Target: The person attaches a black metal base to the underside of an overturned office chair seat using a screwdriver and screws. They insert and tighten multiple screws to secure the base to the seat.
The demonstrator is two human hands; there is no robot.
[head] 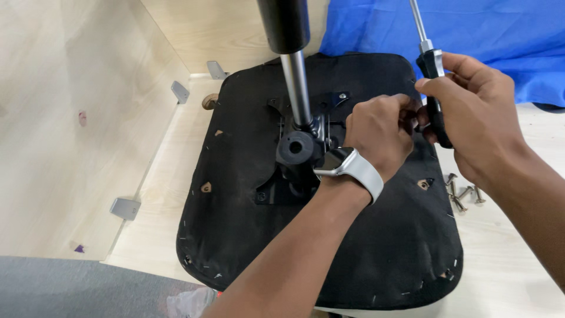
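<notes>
Left hand [376,132]: curled into a loose fist over the chair seat [247,235]; fingertips pinched together, what they pinch hidden; watch [347,168] on wrist
Right hand [477,118]: wrapped around the black handle of a screwdriver [432,70]; shaft points up
Seat: upside down on the pale table [518,265]; metal post [296,88] at its middle
Screws [462,194]: loose on table, just right of seat
Blue cloth [471,29]: behind

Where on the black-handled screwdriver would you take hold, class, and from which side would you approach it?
Grip the screwdriver by its thick black handle, coming from the right, as the right hand does. It stands nearly upright with the thin metal shaft on top, too slim and smooth to grip well; the left hand and the chair's metal post crowd the other side.
</notes>
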